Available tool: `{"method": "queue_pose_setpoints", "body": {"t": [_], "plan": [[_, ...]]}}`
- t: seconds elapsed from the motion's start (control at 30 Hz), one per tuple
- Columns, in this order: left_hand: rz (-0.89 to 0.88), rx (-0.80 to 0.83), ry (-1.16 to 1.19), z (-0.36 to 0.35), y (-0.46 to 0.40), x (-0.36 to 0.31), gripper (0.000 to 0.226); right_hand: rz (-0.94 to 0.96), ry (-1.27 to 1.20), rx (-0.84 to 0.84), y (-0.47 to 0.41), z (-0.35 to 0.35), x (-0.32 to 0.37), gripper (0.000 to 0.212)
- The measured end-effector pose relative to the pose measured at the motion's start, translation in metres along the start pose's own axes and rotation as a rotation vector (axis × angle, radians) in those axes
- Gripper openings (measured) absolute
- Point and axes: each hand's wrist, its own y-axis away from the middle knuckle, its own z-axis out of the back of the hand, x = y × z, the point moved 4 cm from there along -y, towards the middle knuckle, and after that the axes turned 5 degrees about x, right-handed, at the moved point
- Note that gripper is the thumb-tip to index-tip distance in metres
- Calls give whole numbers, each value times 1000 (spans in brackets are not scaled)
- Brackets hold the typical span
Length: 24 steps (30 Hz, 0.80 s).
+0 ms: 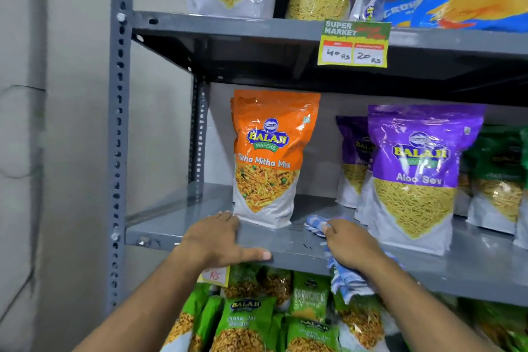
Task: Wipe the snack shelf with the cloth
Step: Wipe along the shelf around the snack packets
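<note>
Grey steel shelf (177, 226) of a slotted-angle rack; upright post (117, 134) at left, plain pale wall (57, 123) beyond it. Surface is smooth, painted, slightly glossy (reflections show near the back left corner).

Left hand (220, 240) lies flat on the shelf's front edge, fingers straight, tips touching the base of the orange Tikha Mitha Mix pouch (268, 157), which stands upright. Grip: nothing held.

Right hand (351, 246) presses the blue-and-white checked cloth (314, 223) onto the shelf between the orange pouch and the purple Aloo Sev pouch (417, 174). Grip: fingers curled over the cloth, part of which hangs over the front edge.

Green pouches (497, 180) stand at far right. Shelf above carries a supermarket price tag (355, 43); shelf below holds green Chana Dal packs (245, 323).
</note>
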Motion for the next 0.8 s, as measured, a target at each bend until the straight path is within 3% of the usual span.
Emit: {"method": "queue_pose_setpoints", "body": {"t": [0.13, 0.37, 0.53, 0.6, 0.7, 0.8], "plan": [[11, -13, 22, -1, -1, 3, 129, 46, -20, 68, -26, -13, 23, 31], [26, -31, 35, -4, -4, 4, 137, 60, 32, 131, -38, -22, 45, 31], [12, -104, -48, -6, -8, 6, 126, 42, 31, 217, -12, -13, 48, 48], [-29, -210, -50, -10, -3, 6, 108, 55, 66, 218, 3, -10, 47, 51], [-234, -546, -93, -14, 15, -10, 76, 84, 100, 138, 28, -6, 31, 53], [-390, -616, -113, -18, 25, -43, 66, 85, 96, 103, 50, 2, 3, 53]]}}
